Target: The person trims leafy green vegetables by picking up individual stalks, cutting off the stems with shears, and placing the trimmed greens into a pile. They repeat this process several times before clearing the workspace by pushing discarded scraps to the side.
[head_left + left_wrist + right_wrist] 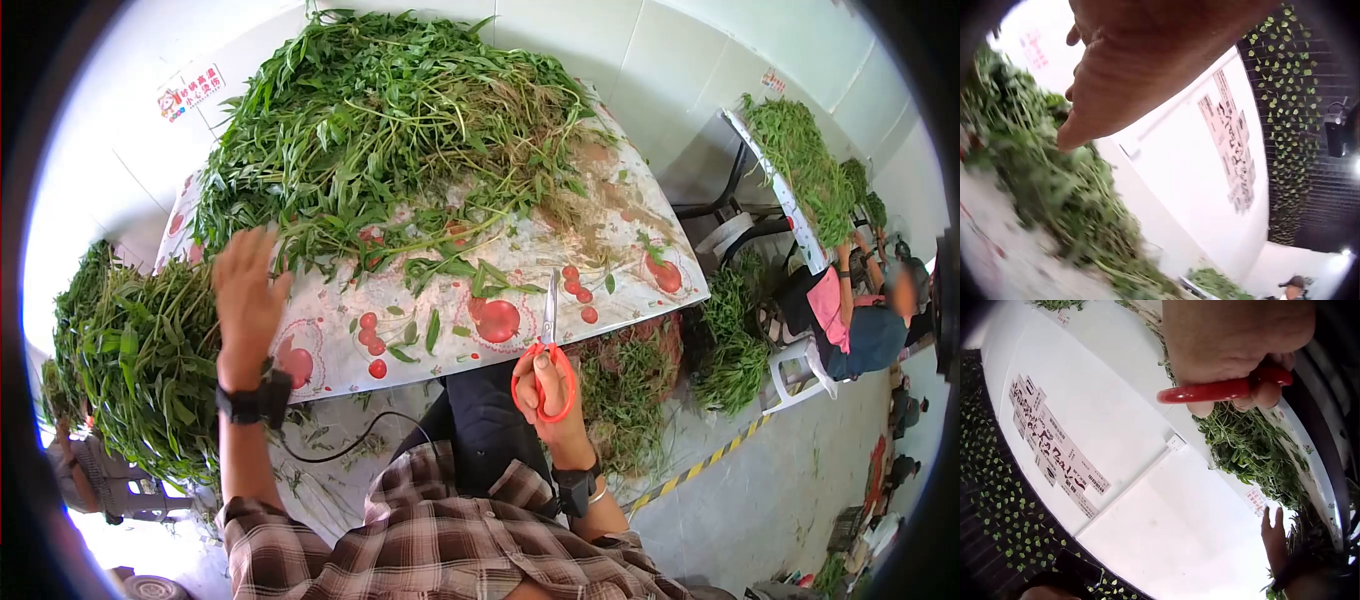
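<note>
Left hand: we see the left hand [248,295] with its fingers extended and nothing in its grasp, over the left end of the table; whether the fingertips touch any leaves we cannot tell.
Right hand: we find the right hand [557,405] gripping the scissors [550,318], fingers and thumb at the red handles.
Scissors: we see them at the table's front edge, blades pointing away from the body and looking nearly together, apart from the big pile.
Wrists: we notice a dark strapped device [275,393] on the left wrist, a cable [340,455] near it, and another device [577,490] on the right.
Table: we see a white cover [420,375] printed with red fruit, a few loose leaves [433,330] lying on it.
Big pile: we have leafy green stems [370,140] heaped across the back of the table, brown roots [515,110] toward the right and soil [605,185] beside them.
Left heap: we see more greens [150,360] just beside the left hand.
Floor: we make out plant scraps [625,390] near the table's front edge and a yellow-and-black stripe [700,463] to the right.
Farther right: we see a seated person [870,325] on a white stool [800,375] by a second table bearing greens [800,160].
Wall: we see a small sign [190,93] with red characters.
</note>
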### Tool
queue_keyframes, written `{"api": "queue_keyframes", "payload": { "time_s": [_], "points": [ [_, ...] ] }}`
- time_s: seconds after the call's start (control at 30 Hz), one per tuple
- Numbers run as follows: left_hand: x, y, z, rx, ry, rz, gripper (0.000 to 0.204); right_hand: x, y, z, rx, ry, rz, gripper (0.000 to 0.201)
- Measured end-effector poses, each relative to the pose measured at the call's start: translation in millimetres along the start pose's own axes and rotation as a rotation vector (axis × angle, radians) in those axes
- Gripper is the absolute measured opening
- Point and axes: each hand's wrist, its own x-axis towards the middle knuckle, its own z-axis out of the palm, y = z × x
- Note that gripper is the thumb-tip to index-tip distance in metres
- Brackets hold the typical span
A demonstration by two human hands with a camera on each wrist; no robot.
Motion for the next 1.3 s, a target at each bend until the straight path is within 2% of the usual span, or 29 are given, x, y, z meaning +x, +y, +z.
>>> {"api": "queue_keyframes", "payload": {
  "time_s": [0.07, 0.1, 0.17, 0.27, 0.37, 0.63, 0.7, 0.87, 1.0, 1.13, 1.2, 1.23, 1.3],
  "points": [
    [-19, -38, -10, 0.223, -0.152, -0.165, 0.056, 2, 2, 1, 0.002, -0.010, 0.006, 0.044],
    [-31, -60, -12, 0.229, -0.151, -0.169, 0.056, 4, 3, 2, -0.013, -0.027, 0.009, 0.042],
    [-51, -92, -17, 0.279, -0.336, -0.297, 0.055, 5, 4, 5, -0.026, -0.046, 0.015, 0.040],
    [-60, -94, -27, 0.180, -0.292, -0.285, 0.053, 8, 3, 11, -0.009, -0.042, -0.004, 0.038],
    [-59, -94, -17, 0.154, -0.263, -0.286, 0.047, 6, 4, 13, 0.004, -0.052, 0.011, 0.037],
    [-49, -73, -22, 0.126, -0.241, -0.322, 0.040, 0, 2, 11, -0.024, -0.020, -0.005, 0.037],
    [-48, -67, -23, 0.008, -0.160, -0.284, 0.038, 0, 4, 11, -0.018, -0.022, 0.002, 0.037],
    [-32, -34, -21, -0.217, -0.167, -0.265, 0.034, 1, 7, 14, 0.004, -0.041, 0.015, 0.038],
    [-19, -10, -9, -0.352, -0.175, -0.161, 0.033, 0, 8, 12, 0.000, -0.036, 0.007, 0.038],
    [-8, 19, 11, -0.413, -0.226, -0.082, 0.035, -1, 8, 9, 0.000, -0.020, 0.016, 0.038],
    [-6, 31, 25, -0.439, -0.278, 0.021, 0.035, -1, 8, 9, 0.001, -0.018, 0.018, 0.038],
    [-4, 40, 26, -0.473, -0.343, 0.014, 0.045, -1, 8, 8, 0.005, -0.017, 0.021, 0.037],
    [-8, 55, 44, -0.466, -0.367, 0.039, 0.053, -1, 9, 7, 0.007, -0.015, 0.021, 0.038]
  ]
}}
